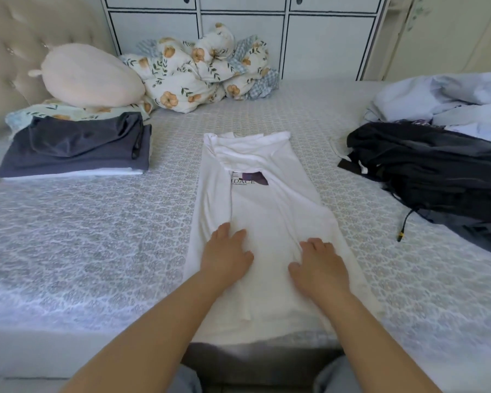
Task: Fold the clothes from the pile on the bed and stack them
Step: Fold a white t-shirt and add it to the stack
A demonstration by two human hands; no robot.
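Both arms reach forward over the bed (97,251). The left hand (226,255) and right hand (318,266) lie palm-down, fingers relaxed and gripping nothing, on the white shirt (255,199), which is spread lengthwise mid-bed.

You are looking at a plain white cotton T-shirt (267,222) bearing a purple-and-black chest print, lying on a grey-and-white lattice-patterned bedsheet (97,236). The folded stack (77,148) is showing dark grey over white; the crumpled quilt (199,66) is showing orange flowers on cream.
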